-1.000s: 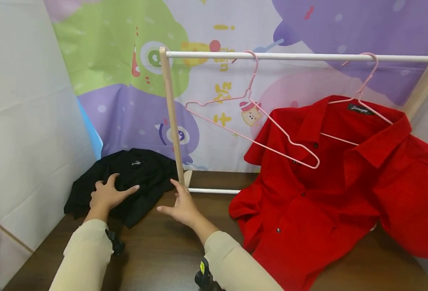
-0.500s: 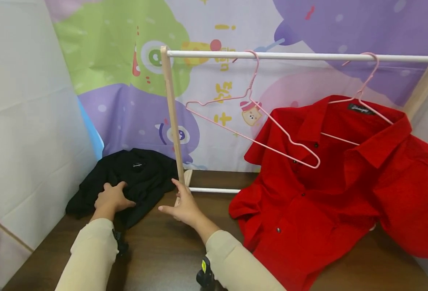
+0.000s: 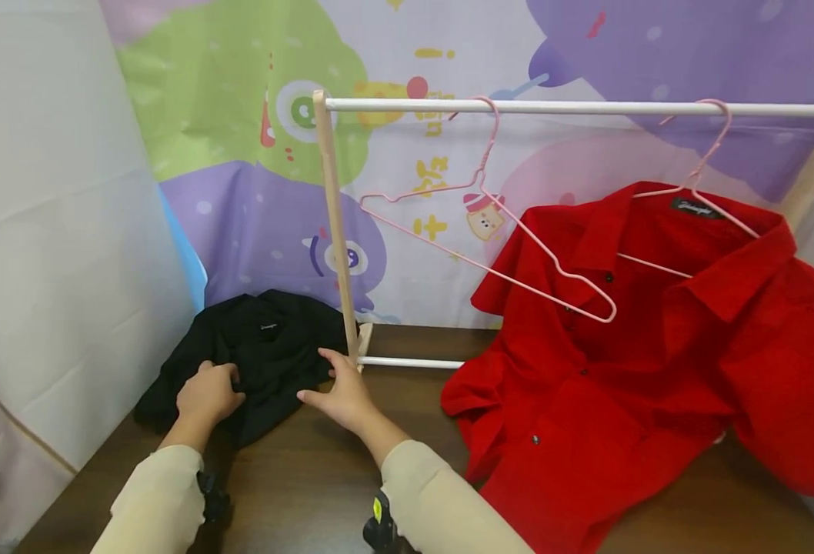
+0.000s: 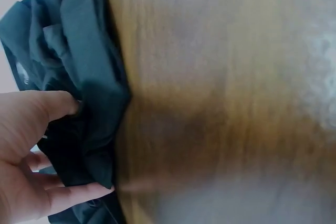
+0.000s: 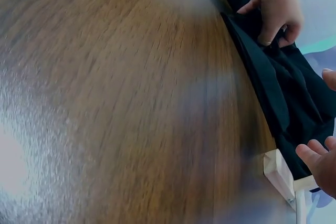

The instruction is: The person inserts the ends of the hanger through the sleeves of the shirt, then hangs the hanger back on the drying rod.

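Note:
A black shirt (image 3: 275,358) lies crumpled on the table, with a small label showing near its collar. My left hand (image 3: 208,394) grips its near left part; in the left wrist view the thumb and fingers (image 4: 79,195) of that hand bend around a fold of the black cloth. Beside the shirt's right side, my right hand (image 3: 345,392) is held with thumb and fingers apart and nothing between them. That same right hand (image 5: 321,163) appears at the edge of the right wrist view, close to the shirt and the rack's foot.
A clothes rack with a white top rail (image 3: 407,105) and wooden post (image 3: 336,223) stands behind my right hand. A bare pink hanger (image 3: 483,181) hangs there, and a red shirt (image 3: 608,369) on another hanger drapes onto the brown table (image 3: 296,492). A white panel (image 3: 54,192) stands at left.
My left hand has come down onto the black shirt, and its fingers have closed on the cloth. The right hand has barely moved. The head view has shifted slightly.

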Available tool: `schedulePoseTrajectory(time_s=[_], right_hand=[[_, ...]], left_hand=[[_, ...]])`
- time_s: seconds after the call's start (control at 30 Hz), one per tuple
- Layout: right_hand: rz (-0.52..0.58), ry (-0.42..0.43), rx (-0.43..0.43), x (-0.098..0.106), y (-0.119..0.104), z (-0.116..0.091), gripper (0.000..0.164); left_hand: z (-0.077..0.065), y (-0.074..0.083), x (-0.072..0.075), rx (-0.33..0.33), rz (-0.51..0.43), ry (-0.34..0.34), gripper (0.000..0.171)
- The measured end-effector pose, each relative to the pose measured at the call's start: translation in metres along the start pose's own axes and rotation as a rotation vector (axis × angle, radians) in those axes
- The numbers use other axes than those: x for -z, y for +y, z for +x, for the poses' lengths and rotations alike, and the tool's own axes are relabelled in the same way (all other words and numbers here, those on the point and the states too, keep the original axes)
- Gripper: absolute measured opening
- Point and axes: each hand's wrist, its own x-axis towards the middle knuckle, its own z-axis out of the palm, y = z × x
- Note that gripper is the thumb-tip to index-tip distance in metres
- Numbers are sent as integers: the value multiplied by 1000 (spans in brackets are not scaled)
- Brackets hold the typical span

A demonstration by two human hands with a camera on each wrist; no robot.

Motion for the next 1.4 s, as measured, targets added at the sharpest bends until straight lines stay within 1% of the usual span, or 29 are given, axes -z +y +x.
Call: schedulePoseTrajectory(time_s=[0.17, 0.23, 0.3, 0.47, 0.57, 0.7, 0.83, 0.97, 1.07, 1.13, 1.3, 1.4], right_hand=[[10, 8, 2, -2, -4, 2, 76], [27, 8, -18, -2, -5, 3, 79], [52, 10, -48, -4, -5, 4, 82], [177, -1, -133, -7, -5, 5, 90], [265, -2, -165, -9, -4, 5, 93], [377, 24, -242, -11, -4, 4, 98], [480, 42, -345, -12, -5, 5, 100], [517, 105, -389, -16, -6, 5, 104], [538, 156, -401, -19, -4, 5, 106], [574, 180, -412, -20, -2, 5, 103], [701, 249, -417, -22, 4, 7, 84], [714, 295, -404, -22, 6, 7, 76]], left_hand=[[-9, 6, 9, -42, -2, 41, 21], [-15, 9, 12, -62, -10, 60, 22], [-22, 12, 13, -97, -14, 85, 22], [-41, 25, 14, -200, -28, 155, 24], [-49, 33, 15, -243, -44, 188, 23], [-59, 41, 17, -285, -66, 216, 23], [-68, 47, 14, -314, -66, 238, 23], [-75, 54, 10, -341, -70, 244, 24], [-77, 58, 9, -353, -82, 246, 25], [-78, 59, 8, -359, -86, 244, 25], [-81, 58, 5, -362, -93, 240, 26], [-83, 57, 4, -351, -103, 225, 26]])
